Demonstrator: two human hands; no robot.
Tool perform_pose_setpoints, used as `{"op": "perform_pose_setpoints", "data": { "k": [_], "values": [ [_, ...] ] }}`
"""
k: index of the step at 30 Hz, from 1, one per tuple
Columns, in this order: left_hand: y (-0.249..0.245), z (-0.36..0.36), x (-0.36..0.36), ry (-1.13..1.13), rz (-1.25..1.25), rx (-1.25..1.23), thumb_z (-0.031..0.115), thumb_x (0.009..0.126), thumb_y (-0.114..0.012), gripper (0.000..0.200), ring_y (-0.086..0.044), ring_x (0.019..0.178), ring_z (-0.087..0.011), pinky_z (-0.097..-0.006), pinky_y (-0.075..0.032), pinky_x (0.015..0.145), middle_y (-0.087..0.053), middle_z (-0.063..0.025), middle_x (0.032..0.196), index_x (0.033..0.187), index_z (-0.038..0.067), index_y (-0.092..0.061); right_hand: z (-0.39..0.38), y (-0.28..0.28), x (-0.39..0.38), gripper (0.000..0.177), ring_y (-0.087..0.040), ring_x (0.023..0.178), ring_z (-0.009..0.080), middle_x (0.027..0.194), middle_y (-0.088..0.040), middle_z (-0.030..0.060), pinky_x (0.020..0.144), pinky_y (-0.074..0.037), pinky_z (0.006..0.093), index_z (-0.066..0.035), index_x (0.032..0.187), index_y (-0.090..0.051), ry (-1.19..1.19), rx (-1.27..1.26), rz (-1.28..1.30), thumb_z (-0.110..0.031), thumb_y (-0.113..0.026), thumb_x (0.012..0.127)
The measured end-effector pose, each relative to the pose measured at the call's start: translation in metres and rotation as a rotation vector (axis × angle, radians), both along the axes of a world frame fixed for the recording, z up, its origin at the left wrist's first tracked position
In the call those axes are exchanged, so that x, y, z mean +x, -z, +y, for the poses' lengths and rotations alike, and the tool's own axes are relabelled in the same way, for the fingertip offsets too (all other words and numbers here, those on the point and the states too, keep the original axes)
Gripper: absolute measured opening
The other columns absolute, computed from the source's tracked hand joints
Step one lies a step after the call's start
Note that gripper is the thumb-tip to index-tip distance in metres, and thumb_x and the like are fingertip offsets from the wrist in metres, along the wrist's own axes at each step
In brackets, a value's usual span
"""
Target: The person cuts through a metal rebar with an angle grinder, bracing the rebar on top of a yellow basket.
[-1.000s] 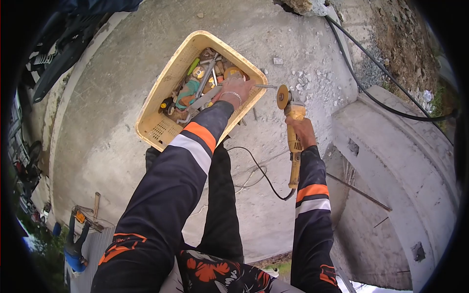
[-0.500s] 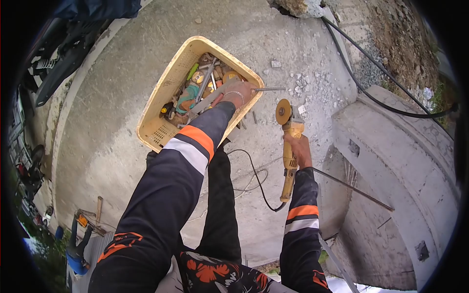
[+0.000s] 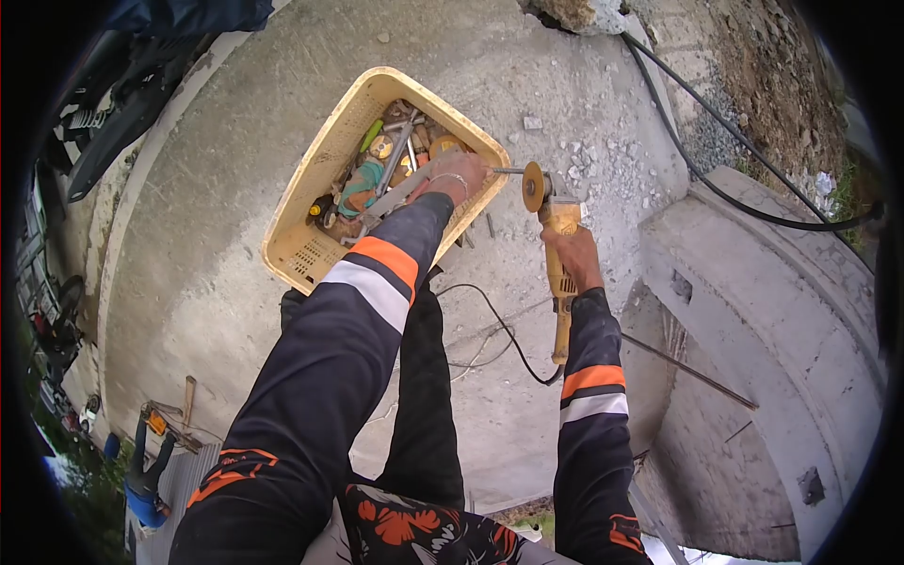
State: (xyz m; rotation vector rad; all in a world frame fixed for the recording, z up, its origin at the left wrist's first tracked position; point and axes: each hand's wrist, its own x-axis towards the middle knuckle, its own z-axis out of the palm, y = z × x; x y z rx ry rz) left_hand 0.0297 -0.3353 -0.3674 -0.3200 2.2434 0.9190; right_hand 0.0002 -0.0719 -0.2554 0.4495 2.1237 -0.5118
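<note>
My left hand is closed around a steel rod, ribbed like rebar, at the right rim of a yellow plastic crate. The rod's end sticks out past the rim. My right hand grips the yellow body of an angle grinder, held upright over the concrete. Its round cutting disc is right at the rod's protruding end and overlaps it in this view. Inside the crate lie a teal and brown glove, grinding discs and several metal tools.
The grinder's black cord loops over the concrete floor. Broken concrete bits lie beyond the grinder. A curved concrete block stands at right, with a long thin rod nearby. A thick black hose runs upper right. Another person is at lower left.
My right hand has raised the grinder up and slightly left, bringing its disc from below the rod to the rod's end. My left hand and the crate have barely moved.
</note>
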Motion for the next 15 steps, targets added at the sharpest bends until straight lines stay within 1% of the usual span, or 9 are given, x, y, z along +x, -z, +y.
{"op": "perform_pose_setpoints", "data": {
  "k": [2, 5, 8, 10, 13, 15],
  "values": [
    [0.009, 0.0, 0.003, -0.003, 0.061, 0.041, 0.031, 0.106, -0.056, 0.022, -0.063, 0.119, -0.0313, -0.0504, -0.048, 0.098, -0.071, -0.0092, 0.117, 0.11, 0.015, -0.071, -0.003, 0.001, -0.002, 0.064, -0.076, 0.091, 0.0335, 0.101, -0.077, 0.0222, 0.08, -0.058, 0.0411, 0.007, 0.108, -0.074, -0.007, 0.017, -0.011, -0.044, -0.081, 0.071],
    [0.011, 0.001, 0.0, -0.007, 0.011, 0.043, 0.03, 0.105, -0.058, 0.021, -0.064, 0.117, -0.0311, -0.0469, -0.05, 0.096, -0.072, -0.0104, 0.113, 0.107, 0.015, -0.072, -0.002, 0.003, -0.005, 0.066, -0.076, 0.092, 0.0345, 0.103, -0.077, 0.0237, 0.081, -0.058, 0.0414, 0.009, 0.109, -0.073, -0.033, 0.052, -0.005, -0.044, -0.081, 0.07],
    [0.005, -0.001, 0.0, 0.006, 0.052, 0.037, 0.03, 0.105, -0.058, 0.022, -0.066, 0.115, -0.0314, -0.0481, -0.05, 0.095, -0.073, -0.012, 0.11, 0.107, 0.015, -0.073, -0.003, 0.004, -0.007, 0.068, -0.076, 0.094, 0.0353, 0.104, -0.076, 0.0246, 0.082, -0.058, 0.0413, 0.009, 0.11, -0.073, -0.039, 0.06, 0.0, -0.045, -0.082, 0.07],
    [-0.002, 0.001, 0.0, -0.009, 0.032, 0.018, 0.031, 0.105, -0.058, 0.023, -0.067, 0.114, -0.0317, -0.0484, -0.05, 0.094, -0.073, -0.0129, 0.108, 0.109, 0.014, -0.073, -0.003, 0.004, -0.008, 0.069, -0.076, 0.095, 0.0356, 0.105, -0.076, 0.0252, 0.083, -0.058, 0.0412, 0.009, 0.111, -0.073, -0.025, 0.065, -0.006, -0.045, -0.082, 0.07],
    [-0.011, -0.001, -0.001, -0.008, 0.015, 0.007, 0.032, 0.106, -0.057, 0.024, -0.068, 0.112, -0.0322, -0.0488, -0.051, 0.092, -0.074, -0.0138, 0.109, 0.111, 0.015, -0.073, -0.005, 0.007, -0.005, 0.039, -0.062, 0.062, 0.0203, 0.074, -0.068, 0.007, 0.059, -0.049, 0.0376, 0.002, 0.086, -0.072, -0.041, 0.036, 0.102, -0.035, -0.078, 0.076],
    [-0.012, -0.001, -0.001, 0.0, 0.012, 0.008, 0.033, 0.106, -0.057, 0.025, -0.069, 0.111, -0.0325, -0.0489, -0.051, 0.093, -0.074, -0.0142, 0.11, 0.113, 0.015, -0.073, -0.007, 0.007, -0.004, 0.039, -0.062, 0.062, 0.0206, 0.074, -0.067, 0.0071, 0.059, -0.048, 0.038, 0.002, 0.086, -0.072, -0.018, 0.001, 0.116, -0.036, -0.078, 0.076]
  ]
}}
